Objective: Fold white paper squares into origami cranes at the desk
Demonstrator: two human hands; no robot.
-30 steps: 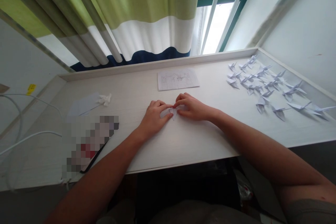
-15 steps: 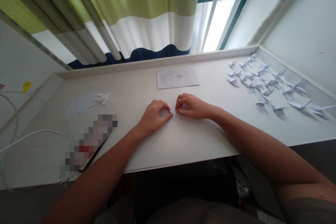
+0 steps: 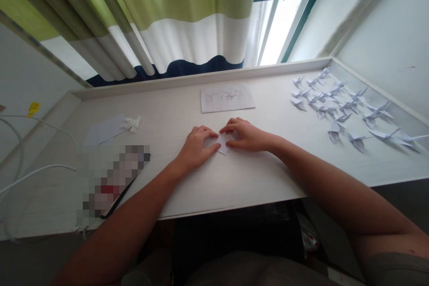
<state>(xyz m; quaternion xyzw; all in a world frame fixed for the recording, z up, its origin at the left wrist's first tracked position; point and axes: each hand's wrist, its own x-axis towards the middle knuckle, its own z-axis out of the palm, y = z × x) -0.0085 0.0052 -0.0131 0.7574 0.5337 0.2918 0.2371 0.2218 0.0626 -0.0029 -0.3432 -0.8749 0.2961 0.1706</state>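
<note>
A small white folded paper (image 3: pixel 221 144) lies on the white desk (image 3: pixel 234 178) between my two hands. My left hand (image 3: pixel 196 146) rests on its left part, fingers curled and pressing the paper down. My right hand (image 3: pixel 244 135) presses its right part, with the fingertips pinched along a fold. Both forearms reach in from the near edge of the desk.
Several finished paper cranes (image 3: pixel 338 105) stand at the right of the desk. A printed sheet (image 3: pixel 227 97) lies behind my hands. At the left are a stack of paper sheets (image 3: pixel 103 130), a crumpled scrap (image 3: pixel 132 123), a blurred object (image 3: pixel 110 178) and white cables (image 3: pixel 20 174). A curtain (image 3: pixel 161 22) hangs behind.
The paper flap that stood up between my fingers half a second ago now lies flatter on the desk. Both hands stayed in place, shifting only their fingers.
</note>
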